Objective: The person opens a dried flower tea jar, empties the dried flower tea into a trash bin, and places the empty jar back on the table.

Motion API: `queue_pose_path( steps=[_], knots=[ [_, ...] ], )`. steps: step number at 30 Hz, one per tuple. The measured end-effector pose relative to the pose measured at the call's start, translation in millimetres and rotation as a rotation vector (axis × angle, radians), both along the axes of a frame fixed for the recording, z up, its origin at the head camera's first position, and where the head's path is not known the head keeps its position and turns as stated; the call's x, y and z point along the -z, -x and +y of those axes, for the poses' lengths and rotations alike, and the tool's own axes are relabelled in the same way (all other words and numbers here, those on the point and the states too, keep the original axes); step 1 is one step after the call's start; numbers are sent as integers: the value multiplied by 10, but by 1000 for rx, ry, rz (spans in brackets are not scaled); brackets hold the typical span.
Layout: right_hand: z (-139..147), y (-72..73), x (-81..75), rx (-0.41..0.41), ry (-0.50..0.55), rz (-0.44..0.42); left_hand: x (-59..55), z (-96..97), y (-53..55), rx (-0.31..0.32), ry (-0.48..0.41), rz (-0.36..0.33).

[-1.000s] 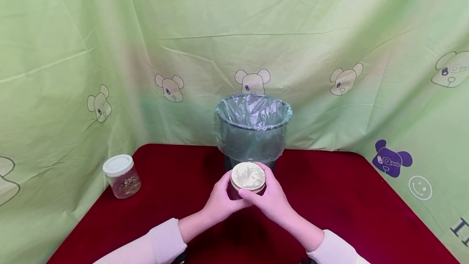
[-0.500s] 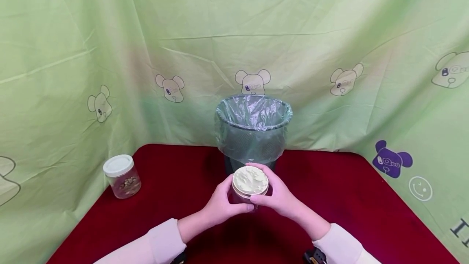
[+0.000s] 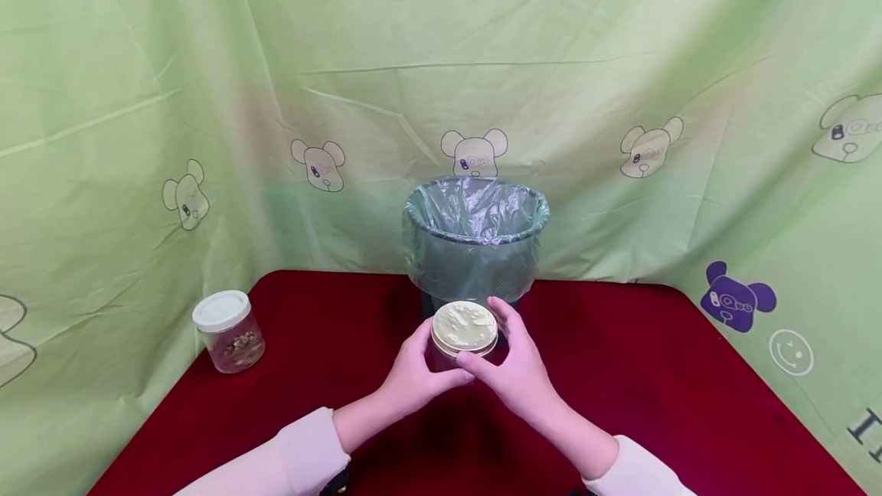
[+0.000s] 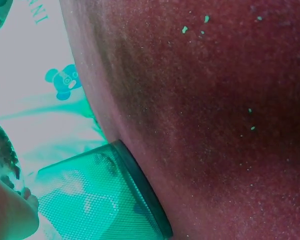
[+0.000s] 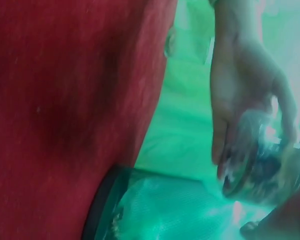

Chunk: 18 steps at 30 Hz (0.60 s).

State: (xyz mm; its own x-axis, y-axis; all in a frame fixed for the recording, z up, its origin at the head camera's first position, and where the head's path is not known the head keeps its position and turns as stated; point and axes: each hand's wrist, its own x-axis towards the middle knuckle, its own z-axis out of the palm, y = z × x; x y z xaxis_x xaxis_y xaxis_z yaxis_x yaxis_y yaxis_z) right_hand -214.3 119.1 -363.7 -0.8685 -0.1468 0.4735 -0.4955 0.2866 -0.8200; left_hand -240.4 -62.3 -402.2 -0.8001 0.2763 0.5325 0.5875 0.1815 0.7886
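Observation:
In the head view my left hand [image 3: 409, 377] grips a clear screw-top jar [image 3: 441, 358] from its left side, held over the table in front of the bin. A pale, creamy-gold lid [image 3: 465, 325] with a crinkled, shiny top covers it. My right hand [image 3: 520, 373] curls round the lid's right side, thumb at the near rim and a fingertip by the far right rim. Dark, chunky contents show through the jar wall [image 5: 265, 165] in the blurred right wrist view. In the left wrist view the jar [image 4: 2, 155] is cut off at the left edge.
A mesh bin [image 3: 475, 266] lined with a clear bag stands behind the hands. At the table's left edge stands another jar [image 3: 237, 343] with a white lid and small lumps inside. Pale crumbs [image 4: 185, 30] lie on the red cloth [image 3: 620, 358]. Green printed curtains [image 3: 572, 98] enclose the table.
My right hand turned round the lid, thumb swinging right, then swung back with its fingers further right along the far rim. The jar dipped nearer and rose again, in the left hand throughout.

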Motion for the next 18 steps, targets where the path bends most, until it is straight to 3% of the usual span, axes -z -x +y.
queue_pose_path(
  steps=[5, 11, 18],
  knots=[
    [-74, -49, -8, 57, -36, -64, 4, 6, 3, -17, 7, 29],
    [-79, -37, 38, 33, -37, -62, 24, 0, 2, -16, 15, 59],
    [-58, 22, 54, -24, -21, -46, 40, -6, 5, 30, 0, 75]
  ],
)
